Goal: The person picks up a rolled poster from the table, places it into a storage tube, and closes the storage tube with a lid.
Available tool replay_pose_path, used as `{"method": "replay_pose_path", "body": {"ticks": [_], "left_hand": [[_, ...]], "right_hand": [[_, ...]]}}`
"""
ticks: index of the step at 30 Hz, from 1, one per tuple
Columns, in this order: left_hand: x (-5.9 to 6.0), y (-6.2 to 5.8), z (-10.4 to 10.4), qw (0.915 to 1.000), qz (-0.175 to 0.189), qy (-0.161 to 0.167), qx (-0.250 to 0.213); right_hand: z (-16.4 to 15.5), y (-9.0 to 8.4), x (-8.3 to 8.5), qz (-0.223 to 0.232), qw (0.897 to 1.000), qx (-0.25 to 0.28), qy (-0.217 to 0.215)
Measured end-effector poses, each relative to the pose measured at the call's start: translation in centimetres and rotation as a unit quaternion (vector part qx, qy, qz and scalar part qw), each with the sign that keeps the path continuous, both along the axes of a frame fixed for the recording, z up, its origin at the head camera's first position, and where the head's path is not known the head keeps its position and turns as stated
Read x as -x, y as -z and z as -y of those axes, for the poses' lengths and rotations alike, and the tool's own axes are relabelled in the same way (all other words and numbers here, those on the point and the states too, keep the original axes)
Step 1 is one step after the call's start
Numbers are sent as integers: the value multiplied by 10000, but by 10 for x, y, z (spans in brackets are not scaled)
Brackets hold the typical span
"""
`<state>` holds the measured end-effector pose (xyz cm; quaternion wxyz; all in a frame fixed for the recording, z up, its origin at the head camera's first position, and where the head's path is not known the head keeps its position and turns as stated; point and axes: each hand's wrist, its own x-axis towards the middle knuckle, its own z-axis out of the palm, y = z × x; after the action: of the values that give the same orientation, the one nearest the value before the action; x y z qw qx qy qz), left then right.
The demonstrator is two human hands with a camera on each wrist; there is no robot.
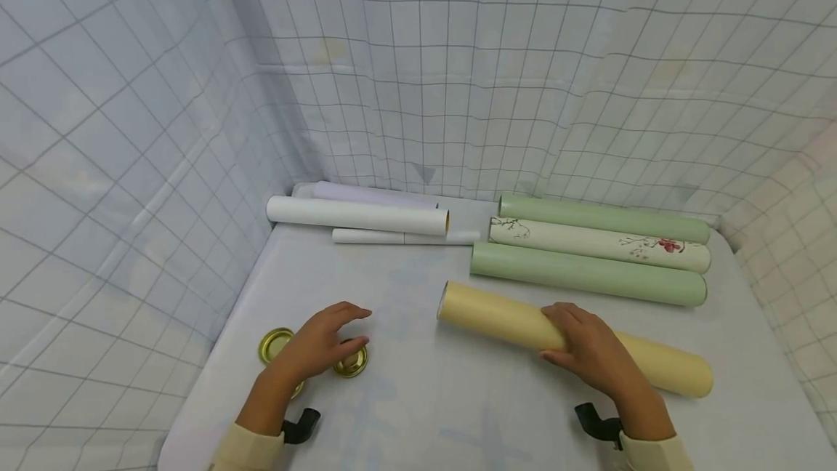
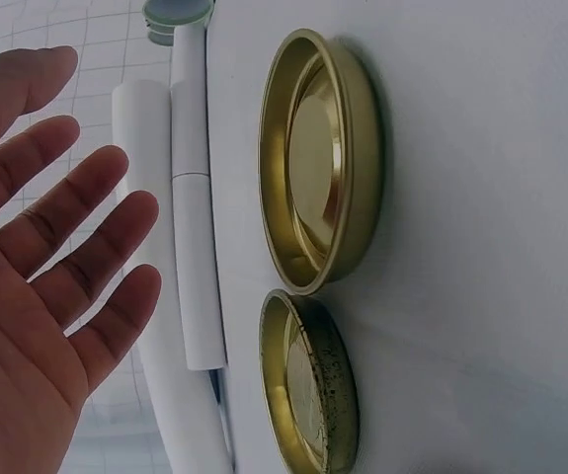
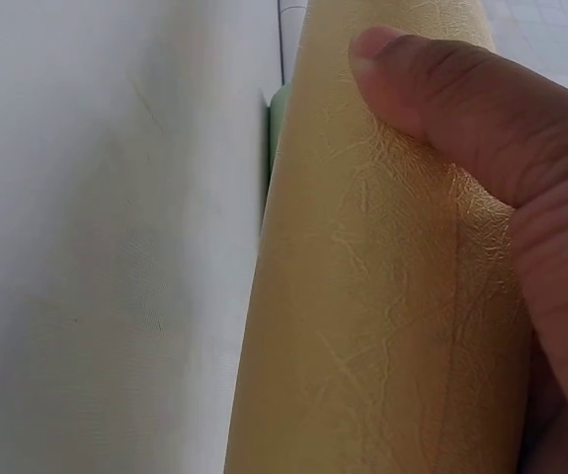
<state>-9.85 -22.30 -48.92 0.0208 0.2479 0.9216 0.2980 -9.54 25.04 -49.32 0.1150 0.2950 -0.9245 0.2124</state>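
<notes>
A: Right hand (image 1: 591, 351) first. Where is it?

B: On the yellow tube (image 1: 575, 339), about mid-length, fingers draped over the top and thumb on the near side. The right wrist view shows the thumb (image 3: 461, 104) pressed against the textured yellow wrap. Grip is curled round the tube.

A: How does the tube lie?

B: Flat on the surface (image 1: 418, 413), long axis running from centre-left to near right, slightly diagonal. Its open end (image 1: 443, 299) faces left, toward the left hand. Leathery, crinkled finish, pale yellow.

A: Left hand?

B: Left hand (image 1: 320, 344) hovers over two gold lids. Fingers spread and relaxed, holding nothing; the left wrist view shows the palm (image 2: 27, 326) clear of both. The nearer-centre lid (image 1: 351, 359) sits just under the fingertips, the far-left lid (image 1: 275, 344) just beside it. Both lie rim up, and the two look to be touching.

A: Which hand is nearer the lids?

B: The left, plainly. The lids lie left of the tube's open end, apart from it.

A: Anything else?

B: Far left: white tubes (image 1: 356, 215) in a row. Far right: two green tubes (image 1: 588, 275) flanking a flowered cream one (image 1: 598, 244), lying just beyond the yellow tube. Grid-patterned cloth (image 1: 131, 129) hangs round the sides.
</notes>
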Motion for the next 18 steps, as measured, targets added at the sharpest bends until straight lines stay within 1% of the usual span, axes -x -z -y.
{"method": "replay_pose_path", "body": {"ticks": [4, 7, 14, 18], "left_hand": [[-4, -2, -1, 9995, 285, -149, -16], [-8, -2, -2, 9986, 473, -202, 78], [-12, 8, -1, 9984, 425, -115, 364], [-15, 11, -3, 9964, 647, -137, 536]], "right_hand": [[-1, 0, -1, 50, 10000, -1, 13], [-1, 0, -1, 41, 10000, 9, 22], [0, 0, -1, -7, 10000, 21, 38], [1, 1, -2, -14, 10000, 23, 66]]}}
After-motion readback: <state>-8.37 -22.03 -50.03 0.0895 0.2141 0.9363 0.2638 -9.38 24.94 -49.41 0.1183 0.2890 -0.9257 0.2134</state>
